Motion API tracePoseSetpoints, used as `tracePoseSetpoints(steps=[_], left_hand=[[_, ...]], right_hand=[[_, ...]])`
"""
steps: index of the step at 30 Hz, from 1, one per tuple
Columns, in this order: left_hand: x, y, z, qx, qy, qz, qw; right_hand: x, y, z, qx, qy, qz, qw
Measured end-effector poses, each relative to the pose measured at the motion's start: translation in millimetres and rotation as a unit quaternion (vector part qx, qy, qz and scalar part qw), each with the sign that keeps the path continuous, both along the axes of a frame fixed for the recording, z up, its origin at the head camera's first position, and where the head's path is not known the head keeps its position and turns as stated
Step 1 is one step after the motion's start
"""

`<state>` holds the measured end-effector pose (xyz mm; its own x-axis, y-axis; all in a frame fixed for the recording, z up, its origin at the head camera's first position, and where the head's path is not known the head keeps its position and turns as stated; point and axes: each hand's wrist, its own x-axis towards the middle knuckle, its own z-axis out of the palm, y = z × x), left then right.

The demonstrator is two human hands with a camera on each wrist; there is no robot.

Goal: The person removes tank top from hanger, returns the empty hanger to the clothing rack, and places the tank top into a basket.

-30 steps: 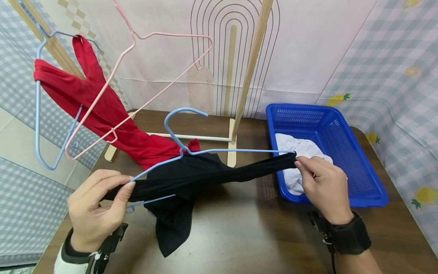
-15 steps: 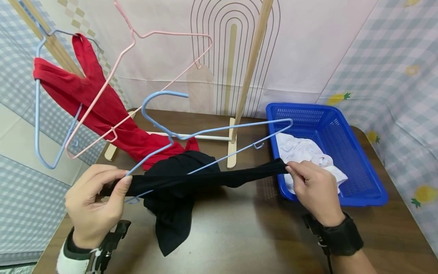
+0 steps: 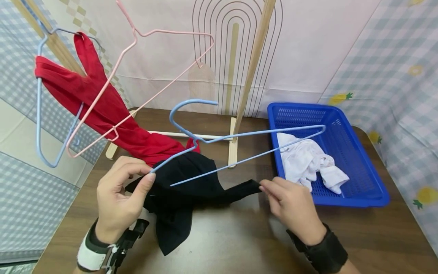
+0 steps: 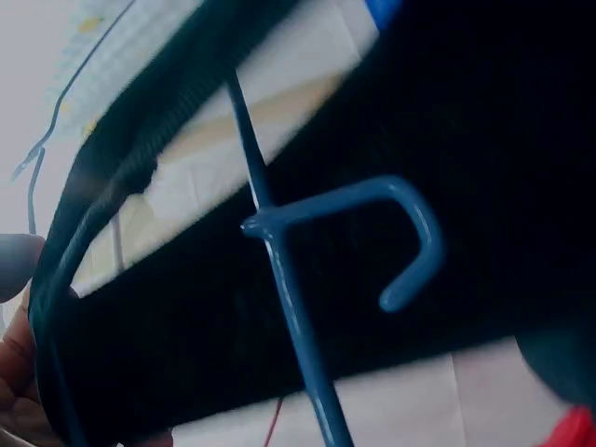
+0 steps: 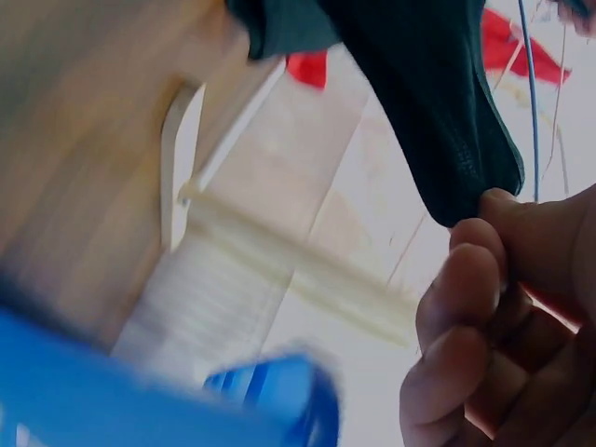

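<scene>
A light blue hanger (image 3: 239, 134) is tilted over a black garment (image 3: 184, 179). My left hand (image 3: 121, 198) pinches the hanger's left shoulder together with a black strap end. Thumb and fingers of my right hand (image 3: 294, 209) pinch the end of the other black strap, below the hanger's right arm and apart from it. In the left wrist view, the hanger's small hook (image 4: 414, 237) shows in front of the black cloth (image 4: 186, 345). The right wrist view shows the strap (image 5: 456, 168) held at its tip by the right fingertips (image 5: 489, 214).
Left, a red garment (image 3: 102, 102) hangs on another blue hanger (image 3: 39, 114), beside an empty pink hanger (image 3: 113, 72). A wooden rack post (image 3: 251, 72) stands behind. At the right, a blue basket (image 3: 362, 163) holds white cloth (image 3: 304, 160).
The right strap end came off the hanger's right arm and moved left and down with my right hand. My left hand and the hanger have shifted right.
</scene>
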<state>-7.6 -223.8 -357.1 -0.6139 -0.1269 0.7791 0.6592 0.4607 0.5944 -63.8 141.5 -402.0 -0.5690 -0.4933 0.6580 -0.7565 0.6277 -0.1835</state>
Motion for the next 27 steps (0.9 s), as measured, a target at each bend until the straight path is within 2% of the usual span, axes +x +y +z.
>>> tracePoseSetpoints(steps=[3,7,9,11,14,18,23,27], left_hand=[[-1.5,3.3,0.9,0.019,-0.006,-0.015,0.9997],[-1.6,1.6,5.2,0.037,-0.011,-0.006,0.9992],[-1.5,-2.0,8.1,0.059,-0.014,-0.012,0.9981],[-1.3,-7.2,11.3,0.085,-0.019,-0.032,0.9957],[-1.8,-15.7,16.0,0.122,-0.028,-0.084,0.9886],[-2.0,-23.6,19.5,0.133,-0.045,-0.129,0.9816],[-0.9,-28.9,20.4,0.137,-0.073,-0.145,0.9771],[0.9,-33.2,22.6,0.137,-0.093,-0.145,0.9753]], right_hand=[[4.0,-12.7,-3.0,0.018,-0.004,0.029,0.9994],[8.4,-23.2,-8.0,0.055,-0.012,0.061,0.9965],[10.3,-23.7,-11.4,0.075,-0.012,0.068,0.9948],[12.2,-21.0,-15.2,0.095,-0.017,0.062,0.9934],[14.8,-12.9,-20.7,0.119,-0.031,0.045,0.9914],[18.3,-1.6,-26.8,0.136,-0.043,0.023,0.9894],[23.8,8.9,-32.3,0.141,-0.046,0.010,0.9888],[27.6,16.8,-36.7,0.144,-0.050,0.003,0.9883]])
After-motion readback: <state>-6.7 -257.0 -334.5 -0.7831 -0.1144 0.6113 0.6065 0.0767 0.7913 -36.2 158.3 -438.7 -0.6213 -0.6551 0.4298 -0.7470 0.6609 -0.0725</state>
